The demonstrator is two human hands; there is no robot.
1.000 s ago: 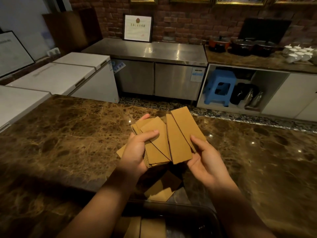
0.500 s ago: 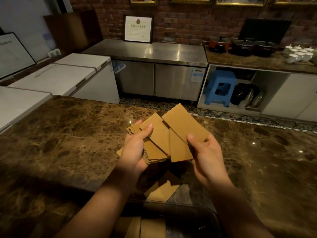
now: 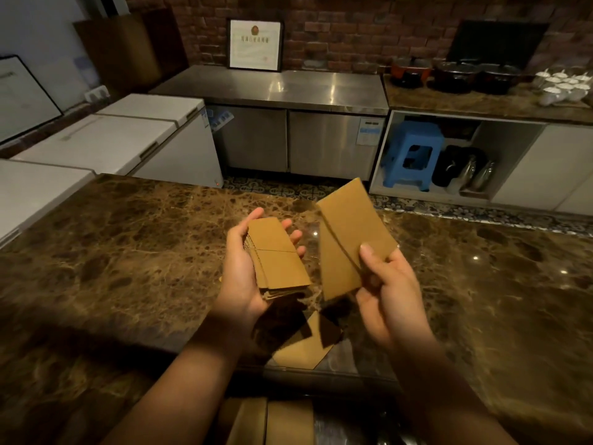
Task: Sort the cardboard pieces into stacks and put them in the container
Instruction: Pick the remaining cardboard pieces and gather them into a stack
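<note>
Two batches, held apart above marble counter (image 3: 134,271). Left hand (image 3: 244,277) cups squared stack (image 3: 277,261), fingers curled under. Right hand (image 3: 390,303) pinches two larger pieces (image 3: 349,239), thumb on top. Best to align edges before lowering into container (image 3: 349,425), near edge.

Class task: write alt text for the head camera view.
Above a brown marble counter, the left hand cradles a cardboard stack while the right hand pinches two larger pieces. Another piece lies below.
</note>
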